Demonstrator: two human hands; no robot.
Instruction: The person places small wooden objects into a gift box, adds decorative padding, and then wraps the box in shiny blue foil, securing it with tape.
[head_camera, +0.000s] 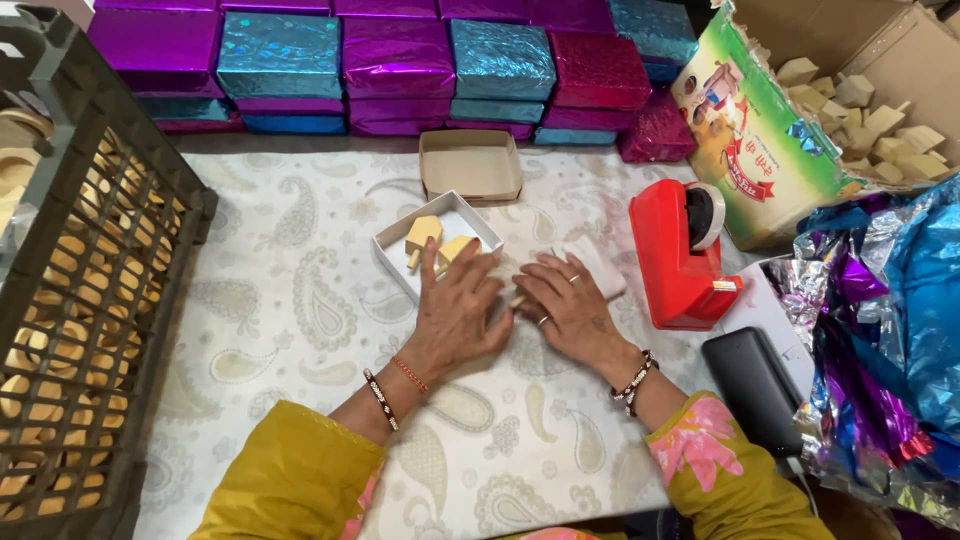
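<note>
Near the bench centre, on the paisley-printed cloth, we have both hands flat and close together. Left hand lies palm down, fingers spread, touching the near corner of the small white open cardboard box; it grips nothing we can see. Right hand rests on a flat white lid-like piece, and a thin wooden stick end shows between the hands; whether it is pinched, we cannot tell.

Progress, as we judge it: two pale wooden spinning tops already sit in the box, which is unlidded and unwrapped. An empty tan box tray waits beyond it. Red tape dispenser is just right of the hands. Finished foil-wrapped boxes line the far edge; loose foil sheets pile at the right edge.
</note>
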